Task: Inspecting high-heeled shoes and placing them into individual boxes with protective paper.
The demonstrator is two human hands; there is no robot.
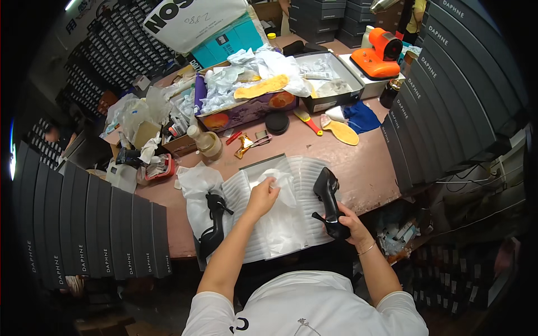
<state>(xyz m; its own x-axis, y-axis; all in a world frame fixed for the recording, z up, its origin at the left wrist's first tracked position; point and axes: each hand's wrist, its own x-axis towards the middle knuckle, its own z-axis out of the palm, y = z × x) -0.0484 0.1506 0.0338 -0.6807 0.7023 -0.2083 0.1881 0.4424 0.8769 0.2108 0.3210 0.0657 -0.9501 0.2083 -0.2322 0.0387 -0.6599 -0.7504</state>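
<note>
A black high-heeled shoe (pixel 327 193) is in my right hand (pixel 353 225), fingers closed round its lower end and its sole partly showing. My left hand (pixel 265 196) pinches the crumpled top of a sheet of white tissue paper (pixel 280 224). Beneath that paper is an open shoebox (pixel 263 167), its far rim showing, with ribbed white foam wrap (pixel 307 173) spread out over both sides. The other black heeled shoe (pixel 212 227) rests left of my left forearm, on wrap, with more crumpled white paper (pixel 199 182) beyond it.
Stacks of dark shoeboxes (pixel 95 224) flank the left side, and another tall stack (pixel 448 89) the right. Across the table are a purple carton (pixel 249 116) heaped with paper, a pump bottle (pixel 207 143), a round black tin (pixel 277 122), yellow insoles (pixel 341 131) and an orange device (pixel 376 56).
</note>
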